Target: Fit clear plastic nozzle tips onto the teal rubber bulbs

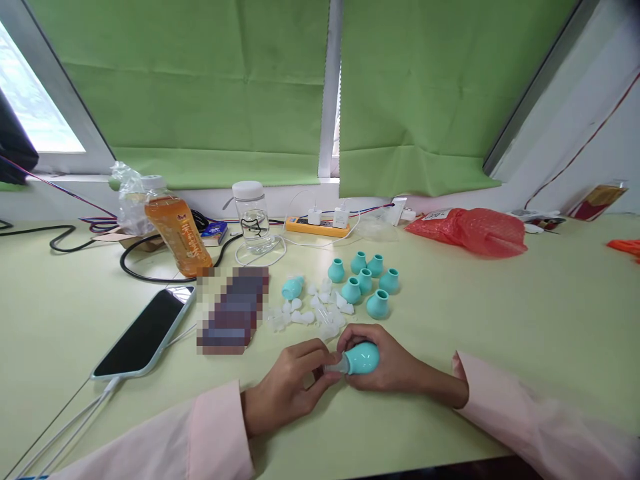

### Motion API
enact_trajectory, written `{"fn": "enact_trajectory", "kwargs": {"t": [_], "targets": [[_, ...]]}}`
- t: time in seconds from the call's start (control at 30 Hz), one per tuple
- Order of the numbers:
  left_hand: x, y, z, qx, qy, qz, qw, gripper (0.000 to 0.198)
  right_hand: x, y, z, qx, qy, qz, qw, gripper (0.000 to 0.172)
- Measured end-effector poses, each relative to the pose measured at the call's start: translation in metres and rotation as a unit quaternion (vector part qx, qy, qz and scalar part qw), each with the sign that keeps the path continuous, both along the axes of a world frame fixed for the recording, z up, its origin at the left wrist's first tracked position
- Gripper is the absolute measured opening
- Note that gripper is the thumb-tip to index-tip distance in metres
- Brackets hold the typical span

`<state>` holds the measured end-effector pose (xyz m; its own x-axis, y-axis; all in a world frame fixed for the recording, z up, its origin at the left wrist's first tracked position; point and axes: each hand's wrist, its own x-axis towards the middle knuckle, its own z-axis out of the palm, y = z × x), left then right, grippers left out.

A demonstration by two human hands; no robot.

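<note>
Near the front of the table, my right hand [383, 360] is wrapped round the glossy teal bulb of a nasal aspirator [364, 359]. The fingers of my left hand [297, 377] pinch the translucent nozzle [339, 364] at the bulb's left end. The nozzle is partly hidden by my fingertips. Beyond my hands lie several small clear and white plastic pieces [327, 313]. One teal bulb [293, 287] rests on its side at their far left. Several teal bulbs with open necks [377, 305] stand upright to their right.
A phone [145, 333] with a white cable lies left, beside a pixelated dark object [235, 310]. Behind stand a tilted orange drink bottle [177, 233], a clear jar [253, 220] and a yellow power strip [317, 228]. A red bubble-wrap bag [470, 231] lies back right.
</note>
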<state>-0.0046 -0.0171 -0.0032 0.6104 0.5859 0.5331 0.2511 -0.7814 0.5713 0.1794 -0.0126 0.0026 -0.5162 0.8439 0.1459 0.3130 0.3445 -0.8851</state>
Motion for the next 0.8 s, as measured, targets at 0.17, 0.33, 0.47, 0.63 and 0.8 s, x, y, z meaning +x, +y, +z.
{"fn": "enact_trajectory", "kwargs": {"t": [0.17, 0.33, 0.47, 0.63, 0.8], "targets": [[-0.0008, -0.0025, -0.0047, 0.086, 0.016, -0.005, 0.996, 0.015, 0.0015, 0.0012, 0.0002, -0.046, 0.004, 0.014, 0.999, 0.032], [0.0003, -0.0042, -0.0094, 0.153, 0.056, 0.019, 0.986, 0.017, 0.0003, 0.002, 0.0032, -0.075, 0.007, 0.021, 0.997, 0.028], [-0.0001, -0.0036, -0.0101, 0.165, 0.074, 0.025, 0.983, 0.016, 0.0, 0.0016, 0.005, -0.082, -0.003, 0.018, 0.996, 0.028], [-0.003, -0.0047, -0.0057, 0.213, 0.106, 0.016, 0.971, 0.018, 0.0017, 0.0008, 0.0043, -0.11, -0.018, 0.029, 0.993, 0.028], [-0.0042, -0.0061, -0.0038, 0.264, 0.121, 0.017, 0.957, 0.021, 0.0041, -0.0011, 0.0091, -0.123, -0.057, 0.034, 0.99, 0.029]]}}
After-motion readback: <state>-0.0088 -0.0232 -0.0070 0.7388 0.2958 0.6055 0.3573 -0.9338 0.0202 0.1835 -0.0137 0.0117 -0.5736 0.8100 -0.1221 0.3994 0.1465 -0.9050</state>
